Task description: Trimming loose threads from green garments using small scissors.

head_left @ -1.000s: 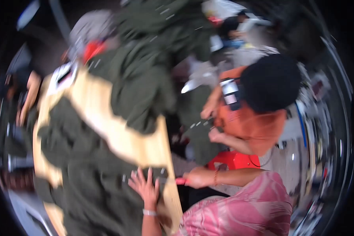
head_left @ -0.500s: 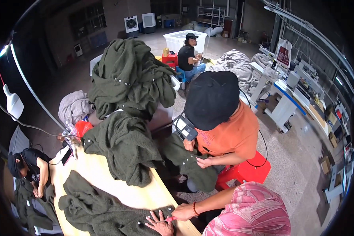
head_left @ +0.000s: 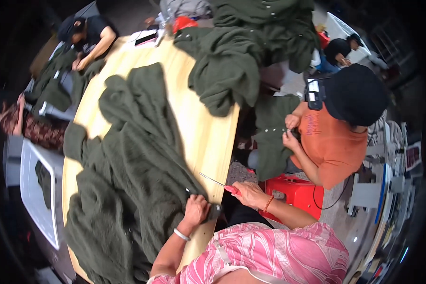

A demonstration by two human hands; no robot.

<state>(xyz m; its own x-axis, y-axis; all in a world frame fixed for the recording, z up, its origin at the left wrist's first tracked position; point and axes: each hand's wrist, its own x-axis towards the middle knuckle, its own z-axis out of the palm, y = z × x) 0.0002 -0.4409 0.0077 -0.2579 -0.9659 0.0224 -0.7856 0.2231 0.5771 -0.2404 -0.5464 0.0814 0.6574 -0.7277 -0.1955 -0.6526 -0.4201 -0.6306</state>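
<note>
A dark green fleece garment (head_left: 137, 142) lies spread in folds over the pale wooden table (head_left: 208, 137). My left hand (head_left: 196, 209), with a white bracelet at the wrist, has its fingers curled closed on the garment's edge, beside small snap-like buttons. My right hand (head_left: 250, 195), wearing an orange bead bracelet, grips a slim red-handled tool (head_left: 217, 181) with a long thin metal shaft. That shaft points left over the table's edge, apart from the cloth. Its exact kind does not show.
More green garments (head_left: 227, 61) are heaped at the far end. On the right a co-worker in an orange shirt (head_left: 333, 142) handles green cloth near a red stool (head_left: 296, 191). Other people work at far left and far right. A white bin (head_left: 38, 189) stands left.
The view has swung, so the table appears more central. My left hand has gone from lying flat with spread fingers to curled on the garment. My right hand has lifted the tool off the cloth.
</note>
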